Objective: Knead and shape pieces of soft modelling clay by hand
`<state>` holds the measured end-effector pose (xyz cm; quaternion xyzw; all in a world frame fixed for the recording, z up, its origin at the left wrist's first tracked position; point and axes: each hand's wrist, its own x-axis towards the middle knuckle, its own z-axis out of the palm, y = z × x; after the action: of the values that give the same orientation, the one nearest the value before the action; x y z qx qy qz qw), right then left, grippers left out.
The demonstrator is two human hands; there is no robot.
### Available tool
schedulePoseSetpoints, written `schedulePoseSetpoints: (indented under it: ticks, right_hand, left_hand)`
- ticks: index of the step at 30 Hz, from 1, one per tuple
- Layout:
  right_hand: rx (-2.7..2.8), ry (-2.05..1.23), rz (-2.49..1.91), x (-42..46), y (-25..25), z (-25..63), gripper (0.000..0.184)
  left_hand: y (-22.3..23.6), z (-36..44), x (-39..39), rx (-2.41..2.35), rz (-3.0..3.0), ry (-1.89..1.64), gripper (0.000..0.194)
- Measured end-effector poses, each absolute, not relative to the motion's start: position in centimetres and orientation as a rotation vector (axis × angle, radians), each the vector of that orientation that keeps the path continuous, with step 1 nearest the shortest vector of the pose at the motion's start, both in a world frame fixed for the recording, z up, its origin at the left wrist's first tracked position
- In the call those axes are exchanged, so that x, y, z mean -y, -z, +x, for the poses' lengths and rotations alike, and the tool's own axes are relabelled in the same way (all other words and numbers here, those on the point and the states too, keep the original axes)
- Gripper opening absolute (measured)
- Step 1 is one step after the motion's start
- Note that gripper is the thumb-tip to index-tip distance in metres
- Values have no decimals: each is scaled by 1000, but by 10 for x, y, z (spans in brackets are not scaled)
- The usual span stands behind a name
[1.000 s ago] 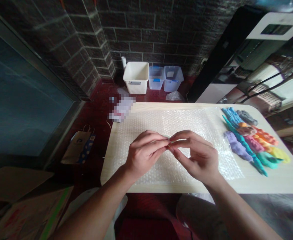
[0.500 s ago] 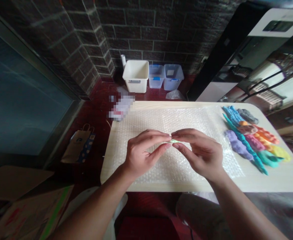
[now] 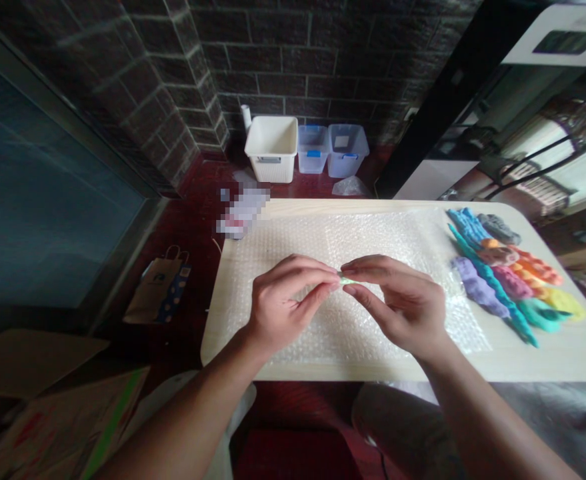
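A small pale green piece point(image 3: 347, 281), mostly covered by fingertips, is held above the table; its kind is too small to make out. My left hand point(image 3: 290, 300) pinches its left end between thumb and fingers. From the other side, my right hand point(image 3: 403, 300) holds the piece between its fingertips and thumb, with the palm hollow. Below both hands a sheet of bubble wrap point(image 3: 283, 243) lies on the pale wooden table point(image 3: 523, 367).
Colourful soft bundles, among them a purple one point(image 3: 480, 287) and a long teal one point(image 3: 493, 280), lie at the table's right. Beyond the far edge stand a white bin point(image 3: 273, 167) and two clear boxes point(image 3: 347, 163). A paper bag point(image 3: 153, 293) is on the floor at left.
The left thumb has drawn back slightly to the left and nearer the left fingers. Both hands keep almost the same place, and the view has shifted a little.
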<state>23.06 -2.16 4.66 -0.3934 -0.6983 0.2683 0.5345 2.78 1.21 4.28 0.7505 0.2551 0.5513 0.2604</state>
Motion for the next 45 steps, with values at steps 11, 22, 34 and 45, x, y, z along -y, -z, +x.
schedulePoseSetpoints:
  ticks: [11,22,34,45]
  right_hand:
    - [1718,-597,-939,23,-51,232,36]
    - [1754,-574,-922,23,-54,231,29]
    - [1741,-592,-970,24,-52,229,31]
    - [1709,-618,-957,27,-51,229,34]
  left_hand:
    - [-41,28,-12,-683,2073,-1472,22]
    - [-43,29,-12,-686,2103,-1407,12]
    - [-40,28,-11,-751,2034,-1425,16]
    - [-41,29,-10,-732,2065,-1449,13]
